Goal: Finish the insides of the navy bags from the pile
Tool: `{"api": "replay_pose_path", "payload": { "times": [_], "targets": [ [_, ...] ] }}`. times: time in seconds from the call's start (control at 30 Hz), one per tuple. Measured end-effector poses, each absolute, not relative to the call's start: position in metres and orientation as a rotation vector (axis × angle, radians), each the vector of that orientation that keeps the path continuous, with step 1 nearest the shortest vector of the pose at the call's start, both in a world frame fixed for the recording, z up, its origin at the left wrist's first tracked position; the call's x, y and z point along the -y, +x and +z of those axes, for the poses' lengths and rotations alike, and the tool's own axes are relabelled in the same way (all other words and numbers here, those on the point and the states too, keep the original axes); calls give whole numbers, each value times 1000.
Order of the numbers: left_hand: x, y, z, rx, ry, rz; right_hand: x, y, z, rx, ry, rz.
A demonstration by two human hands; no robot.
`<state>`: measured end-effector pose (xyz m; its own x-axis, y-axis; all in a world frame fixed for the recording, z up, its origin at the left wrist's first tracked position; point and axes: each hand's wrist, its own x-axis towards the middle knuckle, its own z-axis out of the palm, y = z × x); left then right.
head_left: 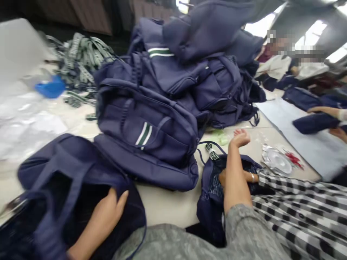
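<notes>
From the head camera, the left hand point(108, 213) lies flat, its grip open, on the dark lining of an open navy backpack point(67, 187) at seven o'clock, holding its mouth spread. The right hand point(240, 138) reaches toward two o'clock, grip open and empty, over the tabletop point(168, 206) beside a co-worker's small bag point(214, 187). Stacked backpacks point(168, 108) fill the centre.

Motion-blurred throughout, glaring windows point(311, 34) top right, dim left

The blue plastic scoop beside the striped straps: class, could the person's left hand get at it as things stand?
Probably not without leaning. The left hand rests on a navy bag at the near edge, while the blue scoop lies far across the table.
</notes>
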<state>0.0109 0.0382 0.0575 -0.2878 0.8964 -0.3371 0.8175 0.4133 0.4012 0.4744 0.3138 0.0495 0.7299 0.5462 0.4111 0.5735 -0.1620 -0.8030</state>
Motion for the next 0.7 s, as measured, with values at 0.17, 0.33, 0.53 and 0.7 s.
{"api": "replay_pose_path", "payload": {
  "times": [0.17,0.33,0.53,0.7],
  "targets": [
    [-11,0,62,-2074,1496,235,-272,361,105,907,-1227,106],
    [29,-33,65,-2050,1373,541,-185,220,111,1461,-998,492],
    [73,-77,62,-1933,1114,994,-157,75,51,1830,-952,1126],
    [88,-93,55,-1867,978,1067,-180,-15,22,1971,-924,1134]
  ]
}}
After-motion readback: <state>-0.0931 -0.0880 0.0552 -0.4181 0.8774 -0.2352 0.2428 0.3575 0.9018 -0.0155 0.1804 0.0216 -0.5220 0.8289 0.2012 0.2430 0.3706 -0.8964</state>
